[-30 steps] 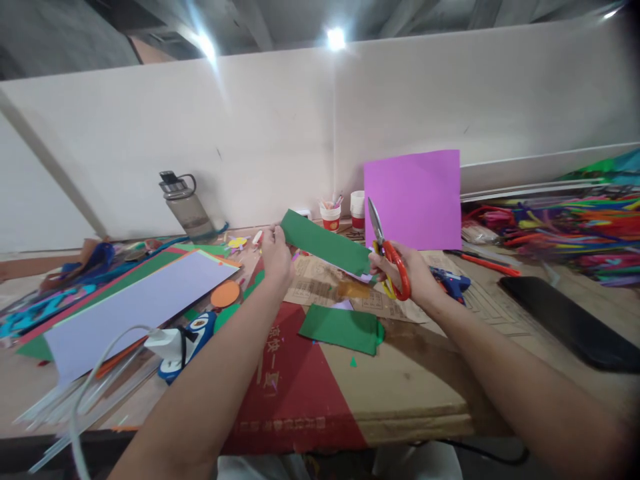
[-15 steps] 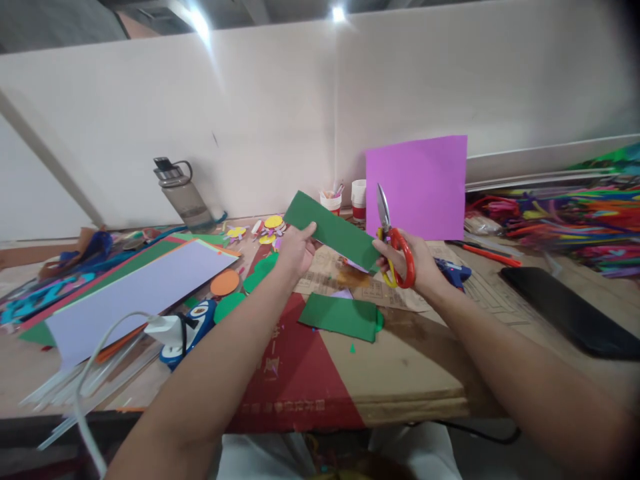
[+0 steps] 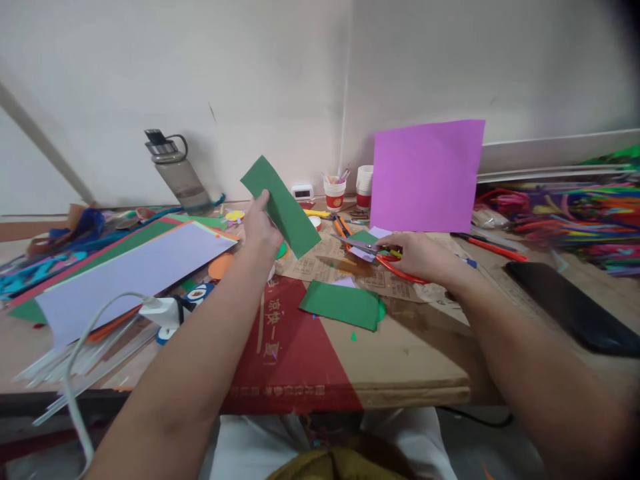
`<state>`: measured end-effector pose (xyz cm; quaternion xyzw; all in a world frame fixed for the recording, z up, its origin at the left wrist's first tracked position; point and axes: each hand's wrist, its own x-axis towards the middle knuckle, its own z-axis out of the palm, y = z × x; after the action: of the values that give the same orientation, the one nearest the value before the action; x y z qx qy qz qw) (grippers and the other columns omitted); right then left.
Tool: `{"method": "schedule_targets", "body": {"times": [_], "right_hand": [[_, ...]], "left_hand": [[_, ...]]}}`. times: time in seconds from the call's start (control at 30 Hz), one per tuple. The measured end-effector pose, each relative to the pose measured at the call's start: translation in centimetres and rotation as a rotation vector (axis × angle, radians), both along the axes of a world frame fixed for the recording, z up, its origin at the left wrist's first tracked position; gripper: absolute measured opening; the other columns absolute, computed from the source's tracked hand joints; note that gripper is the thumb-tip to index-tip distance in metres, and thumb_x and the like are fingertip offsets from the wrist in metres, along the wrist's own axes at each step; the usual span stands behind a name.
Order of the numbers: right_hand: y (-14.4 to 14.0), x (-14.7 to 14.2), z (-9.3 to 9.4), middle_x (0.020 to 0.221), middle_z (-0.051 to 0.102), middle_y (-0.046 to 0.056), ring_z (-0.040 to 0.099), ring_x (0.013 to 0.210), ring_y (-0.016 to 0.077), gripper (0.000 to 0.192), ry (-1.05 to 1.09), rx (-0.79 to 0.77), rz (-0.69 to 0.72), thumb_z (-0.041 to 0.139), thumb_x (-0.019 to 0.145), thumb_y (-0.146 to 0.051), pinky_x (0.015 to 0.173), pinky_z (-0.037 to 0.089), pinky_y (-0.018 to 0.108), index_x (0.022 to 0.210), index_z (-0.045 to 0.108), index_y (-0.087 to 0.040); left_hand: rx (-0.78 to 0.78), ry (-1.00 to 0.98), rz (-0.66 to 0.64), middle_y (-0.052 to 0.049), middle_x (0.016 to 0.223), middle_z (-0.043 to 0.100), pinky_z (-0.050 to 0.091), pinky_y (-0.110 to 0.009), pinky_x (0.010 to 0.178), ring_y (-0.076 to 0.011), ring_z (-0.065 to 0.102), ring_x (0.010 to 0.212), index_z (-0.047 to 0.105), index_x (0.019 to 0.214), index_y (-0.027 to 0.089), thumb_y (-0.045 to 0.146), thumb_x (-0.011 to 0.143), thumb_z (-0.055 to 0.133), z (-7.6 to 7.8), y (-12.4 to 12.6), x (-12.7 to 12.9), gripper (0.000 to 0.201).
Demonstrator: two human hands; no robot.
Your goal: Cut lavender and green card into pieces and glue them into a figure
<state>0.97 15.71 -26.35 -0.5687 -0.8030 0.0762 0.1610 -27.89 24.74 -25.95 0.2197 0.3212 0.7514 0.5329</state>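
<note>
Green strip (image 3: 289, 215) is a long, plain rectangle of paper or thin card, matt and mid-green, with straight edges and clean corners. It is raised above the table (image 3: 480, 293), slanting from a high left end to a low right end, its broad face towards the camera and nearly flat. The left hand (image 3: 261, 227) is closed on its long lower-left edge, thumb on the near face; the other fingers are mostly hidden, so how they sit behind the strip cannot be told. Its back is out of sight.

Low over the scraps, the right hand (image 3: 417, 253) has its fingers closed around the handles of the scissors (image 3: 396, 269), blades pointing left. The hand covers part of the red and yellow handles; how tight the hold is, and whether the blades are parted, cannot be made out.

Nearer the camera, a green piece (image 3: 340, 305) covers part of a purple scrap (image 3: 344, 283). The left forearm hides part of the blue holder (image 3: 200, 293). At far right, bright stems (image 3: 575, 220) are blurred and cut off by the picture's edge.
</note>
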Motion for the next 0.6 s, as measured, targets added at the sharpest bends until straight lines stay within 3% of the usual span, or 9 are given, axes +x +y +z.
{"method": "schedule_targets", "body": {"times": [0.13, 0.23, 0.4, 0.6], "right_hand": [[0.3, 0.8, 0.1, 0.077, 0.073, 0.003, 0.061, 0.061, 0.0168, 0.04, 0.084, 0.014, -0.144, 0.066, 0.076, -0.043, 0.052, 0.036, 0.024, 0.112, 0.072, -0.025], [0.9, 1.6, 0.0, 0.078, 0.072, 0.006, 0.061, 0.063, 0.0183, 0.042, 0.129, 0.052, -0.243, 0.062, 0.08, -0.046, 0.054, 0.037, 0.025, 0.111, 0.072, -0.021], [1.0, 1.6, 0.4, 0.087, 0.074, 0.011, 0.066, 0.074, 0.023, 0.037, 0.015, 0.017, -0.299, 0.057, 0.084, -0.045, 0.058, 0.038, 0.028, 0.106, 0.073, -0.02], [0.7, 0.9, 0.4, 0.094, 0.075, 0.017, 0.07, 0.083, 0.0264, 0.038, -0.137, -0.043, -0.398, 0.053, 0.086, -0.044, 0.063, 0.041, 0.03, 0.103, 0.072, -0.016]], "left_hand": [[-0.022, -0.022, 0.018, -0.002, 0.074, 0.069, 0.056, -0.032, 0.078, -0.0183, 0.068, 0.075, 0.063, 0.099, 0.022, 0.024, 0.085, 0.061, 0.1, -0.1, 0.0, 0.015], [0.006, -0.038, 0.0, -0.005, 0.077, 0.071, 0.056, -0.032, 0.079, -0.0189, 0.069, 0.078, 0.064, 0.101, 0.02, 0.027, 0.089, 0.054, 0.5, -0.4, 0.2, 0.018], [0.051, -0.026, -0.065, -0.008, 0.082, 0.074, 0.057, -0.031, 0.079, -0.0207, 0.071, 0.089, 0.067, 0.106, 0.015, 0.03, 0.092, 0.043, 1.3, -1.3, 0.8, 0.031], [-0.066, 0.059, -0.184, -0.009, 0.081, 0.076, 0.059, -0.032, 0.078, -0.0209, 0.073, 0.081, 0.065, 0.116, 0.008, 0.009, 0.078, 0.051, 1.4, -2.0, 1.7, 0.041]]}}
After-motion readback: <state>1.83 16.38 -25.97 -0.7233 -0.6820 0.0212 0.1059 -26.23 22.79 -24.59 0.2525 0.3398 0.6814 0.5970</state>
